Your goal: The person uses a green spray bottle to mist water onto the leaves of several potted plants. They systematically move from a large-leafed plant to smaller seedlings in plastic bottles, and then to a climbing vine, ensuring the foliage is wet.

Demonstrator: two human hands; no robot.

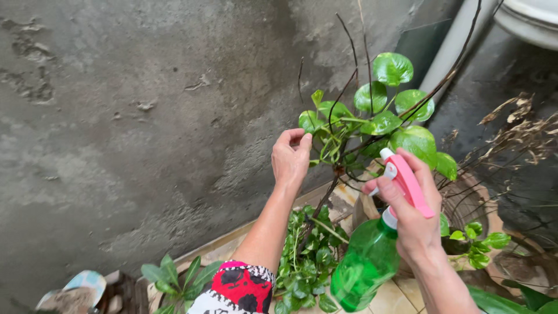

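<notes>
My right hand [414,215] grips a green plastic spray bottle [365,266] with a pink and white trigger head [401,177], its nozzle turned toward a leafy plant. That plant [383,110] has round, glossy green leaves and thin dark stems rising against the wall. My left hand [290,156] is raised beside it, fingers pinched on a small leaf or stem at the plant's left side. My left arm wears a red, black and white patterned sleeve [238,288].
A rough grey concrete wall [145,116] fills the left. Low green plants [308,256] grow below my arms. A wire basket and dry brown twigs [511,139] stand at right, with a white pipe [453,46] behind. Pale tiles lie underneath.
</notes>
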